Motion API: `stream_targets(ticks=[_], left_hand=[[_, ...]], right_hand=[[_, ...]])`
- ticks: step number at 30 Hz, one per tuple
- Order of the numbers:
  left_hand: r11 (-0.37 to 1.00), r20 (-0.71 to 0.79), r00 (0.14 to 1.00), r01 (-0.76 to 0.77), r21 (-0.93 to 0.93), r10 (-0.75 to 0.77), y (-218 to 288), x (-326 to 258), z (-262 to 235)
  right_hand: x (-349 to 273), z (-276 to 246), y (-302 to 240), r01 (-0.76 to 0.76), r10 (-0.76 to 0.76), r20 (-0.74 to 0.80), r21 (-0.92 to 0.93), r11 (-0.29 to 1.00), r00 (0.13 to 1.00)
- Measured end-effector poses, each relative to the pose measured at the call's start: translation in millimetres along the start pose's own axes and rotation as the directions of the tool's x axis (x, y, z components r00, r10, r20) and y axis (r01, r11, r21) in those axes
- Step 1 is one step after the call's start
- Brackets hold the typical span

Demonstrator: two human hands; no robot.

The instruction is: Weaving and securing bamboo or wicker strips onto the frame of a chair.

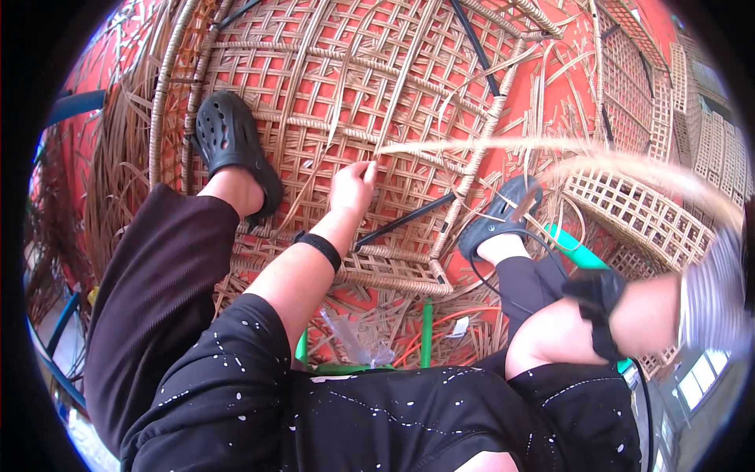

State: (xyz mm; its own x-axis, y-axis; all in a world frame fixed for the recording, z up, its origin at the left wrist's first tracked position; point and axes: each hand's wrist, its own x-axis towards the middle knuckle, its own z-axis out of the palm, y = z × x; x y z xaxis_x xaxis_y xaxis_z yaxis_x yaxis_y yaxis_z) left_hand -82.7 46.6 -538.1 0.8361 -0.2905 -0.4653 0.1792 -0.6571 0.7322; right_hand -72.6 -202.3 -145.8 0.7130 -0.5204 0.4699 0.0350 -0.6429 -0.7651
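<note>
A large open-weave panel of tan cane strips, with a wrapped rim and dark metal bars, lies in front of me. My left hand, closed in a pinch, rests at its weave near the middle. From just beyond those fingertips a long pale cane strip arches to the right, blurred by motion. It runs up to my right hand, which wears a striped grey-white glove at the right edge. That hand is closed around the strip, though its fingers are smeared and partly cut off.
My left clog stands on the panel, the right clog beside its right rim. Further woven pieces lie to the right. Loose strips hang at the left, and scraps cover the red floor. Below is a green frame.
</note>
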Motion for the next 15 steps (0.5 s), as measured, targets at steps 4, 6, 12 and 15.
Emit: stream_targets(ticks=[4,6,12,15], left_hand=[[0.991,0.007,0.991,0.131,0.014,-0.131,-4.9,5.4,1.3],[0.784,0.233,0.905,0.425,-0.452,-0.357,-15.4,10.4,1.8],[0.626,0.406,0.806,0.591,-0.509,-0.430,3.8,13.6,-11.9],[0.659,0.433,0.800,0.593,-0.462,-0.415,8.0,12.4,-15.7]], right_hand=[[-19.6,43.2,90.5,-0.375,0.399,0.160,-0.161,0.913,0.903],[-65.7,85.2,128.5,-0.079,0.188,0.153,-0.535,0.841,0.970],[-223.9,174.6,170.2,-0.548,0.576,0.597,-0.255,0.797,0.559],[-258.2,192.1,169.1,-0.641,0.733,0.506,-0.385,0.664,0.456]])
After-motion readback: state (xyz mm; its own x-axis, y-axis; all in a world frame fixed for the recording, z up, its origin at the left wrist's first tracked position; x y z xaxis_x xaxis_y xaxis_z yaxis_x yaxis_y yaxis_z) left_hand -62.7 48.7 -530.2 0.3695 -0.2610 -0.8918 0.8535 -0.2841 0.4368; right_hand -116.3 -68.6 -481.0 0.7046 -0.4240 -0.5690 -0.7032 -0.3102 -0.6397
